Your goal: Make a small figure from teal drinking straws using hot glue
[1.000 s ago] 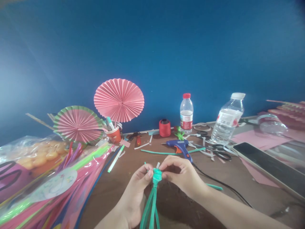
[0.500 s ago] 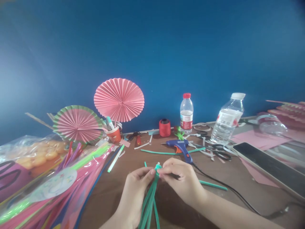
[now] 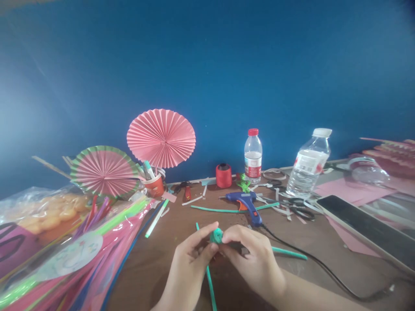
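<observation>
Between my two hands, the end of a bundle of green pipe cleaners (image 3: 216, 235) faces me as a small round knob. My left hand (image 3: 191, 261) pinches it from the left with thumb and forefinger. From the right, the fingertips of my right hand (image 3: 254, 255) press on its side. The rest of the bundle is hidden behind the knob and my hands. Below my hands, one loose green pipe cleaner (image 3: 210, 287) lies on the table. Another green stem (image 3: 289, 253) sticks out to the right of my right wrist.
A blue glue gun (image 3: 244, 202) lies beyond my hands, its cord running right. Behind stand a red thread spool (image 3: 223, 176) and two bottles. A phone (image 3: 366, 229) lies right. Bagged pipe cleaners (image 3: 81, 268) and pleated paper fans (image 3: 162, 138) are left.
The bundle has tipped so its bound end faces me; its long stems, which hung down toward me, are out of sight. Both hands have turned with it and moved slightly lower.
</observation>
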Available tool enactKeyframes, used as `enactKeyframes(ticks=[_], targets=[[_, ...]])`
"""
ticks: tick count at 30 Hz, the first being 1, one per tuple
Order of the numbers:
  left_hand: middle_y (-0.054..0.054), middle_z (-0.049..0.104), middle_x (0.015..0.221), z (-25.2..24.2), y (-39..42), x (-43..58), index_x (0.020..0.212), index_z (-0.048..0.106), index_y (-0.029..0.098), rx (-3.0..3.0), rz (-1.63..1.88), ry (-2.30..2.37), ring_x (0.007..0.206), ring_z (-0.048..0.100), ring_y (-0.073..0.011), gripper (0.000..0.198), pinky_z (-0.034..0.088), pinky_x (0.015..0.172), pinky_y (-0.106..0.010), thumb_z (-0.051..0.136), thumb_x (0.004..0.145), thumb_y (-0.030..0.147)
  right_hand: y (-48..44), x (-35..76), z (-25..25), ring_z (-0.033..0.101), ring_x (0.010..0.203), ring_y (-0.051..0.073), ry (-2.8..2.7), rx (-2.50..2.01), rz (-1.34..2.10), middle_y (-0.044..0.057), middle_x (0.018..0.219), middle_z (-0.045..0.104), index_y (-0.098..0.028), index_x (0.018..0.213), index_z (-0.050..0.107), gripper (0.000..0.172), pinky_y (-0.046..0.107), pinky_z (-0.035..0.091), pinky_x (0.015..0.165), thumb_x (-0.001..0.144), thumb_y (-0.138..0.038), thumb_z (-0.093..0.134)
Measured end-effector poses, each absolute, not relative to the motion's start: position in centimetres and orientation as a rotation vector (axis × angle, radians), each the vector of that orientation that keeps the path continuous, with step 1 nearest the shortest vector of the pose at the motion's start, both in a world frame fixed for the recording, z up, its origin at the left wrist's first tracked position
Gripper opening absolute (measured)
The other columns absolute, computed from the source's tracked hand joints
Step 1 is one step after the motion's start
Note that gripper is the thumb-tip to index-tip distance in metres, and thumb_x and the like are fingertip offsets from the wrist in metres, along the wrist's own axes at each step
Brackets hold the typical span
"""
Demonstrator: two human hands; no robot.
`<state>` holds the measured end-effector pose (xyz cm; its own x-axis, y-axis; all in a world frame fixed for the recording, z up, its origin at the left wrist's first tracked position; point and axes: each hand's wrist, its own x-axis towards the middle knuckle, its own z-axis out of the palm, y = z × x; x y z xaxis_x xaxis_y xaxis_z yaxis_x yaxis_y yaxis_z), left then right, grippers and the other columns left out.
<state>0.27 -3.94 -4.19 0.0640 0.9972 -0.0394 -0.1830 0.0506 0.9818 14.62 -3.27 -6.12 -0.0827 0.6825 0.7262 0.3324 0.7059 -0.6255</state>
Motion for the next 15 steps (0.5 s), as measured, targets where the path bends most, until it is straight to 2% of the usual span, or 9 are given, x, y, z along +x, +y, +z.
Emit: enactKeyframes(ticks=[3,8,13,15], targets=[[-0.005,0.071,0.07,-3.95,-3.82,0.23,0.086,0.072,0.016,1.026,1.193,1.066,0.057,0.059,-0.0137,0.025,0.05,0.055,-0.023,0.074,0.061,0.022,-3.14,14.82,-6.01,0.057,0.056,0.011,-1.72,-0.768,0.342,-0.001,0.064,0.062,-0.02,0.073,0.056,0.011,0.019,0.044,0.057,0.076,-0.011,0.061],[-0.003,0.069,0.066,-3.98,-3.61,-0.07,0.082,0.072,0.017,1.027,1.183,1.05,0.055,0.059,-0.0138,0.022,0.049,0.052,-0.023,0.074,0.06,0.022,-3.08,14.86,-6.16,0.058,0.057,0.012,-1.722,-0.754,0.347,-0.001,0.064,0.062,-0.021,0.074,0.057,0.01,0.021,0.045,0.057,0.075,-0.014,0.064],[-0.001,0.063,0.052,-3.95,-3.67,-0.4,0.08,0.073,0.017,1.199,1.206,1.111,0.043,0.052,-0.0116,0.019,0.044,0.042,-0.02,0.073,0.062,0.023,-3.22,14.71,-5.96,0.058,0.063,0.013,-1.661,-0.773,0.438,0.002,0.074,0.061,-0.021,0.084,0.061,0.014,0.021,0.047,0.057,0.072,-0.016,0.067],[-0.001,0.063,0.053,-3.82,-3.75,-0.46,0.081,0.072,0.018,1.213,1.21,1.121,0.042,0.051,-0.0113,0.019,0.044,0.041,-0.02,0.073,0.062,0.023,-3.2,14.69,-5.79,0.059,0.066,0.014,-1.657,-0.739,0.465,0.003,0.077,0.061,-0.021,0.085,0.063,0.015,0.021,0.048,0.058,0.072,-0.016,0.067]])
